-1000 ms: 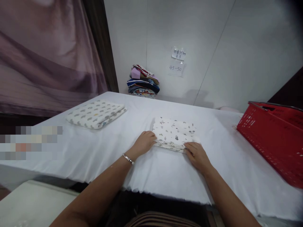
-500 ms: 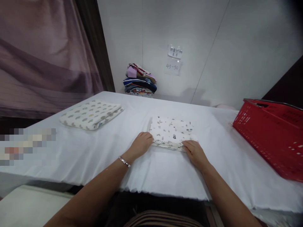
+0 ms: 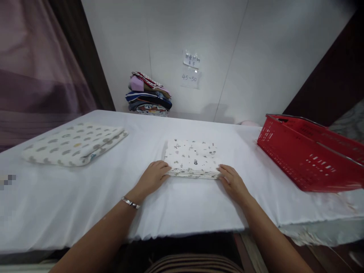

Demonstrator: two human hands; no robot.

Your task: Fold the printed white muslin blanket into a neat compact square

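Observation:
A folded white cloth [image 3: 192,153] with small grey and brown prints lies in front of me in several even layers, its near edge showing the folds. My left hand [image 3: 155,174] grips its near left corner, fingers bent over the edge and thumb below. At the opposite near corner, my right hand [image 3: 231,180] has its fingertips on top of the edge, with the thumb low against the side. A silver bracelet [image 3: 130,203] circles my left wrist. To the left lies a larger folded cream cloth [image 3: 76,144] with grey cloud-like shapes, untouched by either hand.
A red plastic basket [image 3: 307,159] with a metal handle stands on the right of the white-covered table [image 3: 193,208]. Behind the table's far edge rises a stack of folded fabrics [image 3: 149,94]. Paper signs [image 3: 191,68] hang on the wall; a pinkish curtain [image 3: 36,76] hangs at left.
My view has turned right, so everything sits further left and more of the red basket shows. My right fingers have slid outward to the cloth's right edge. The cloth keeps its folded shape.

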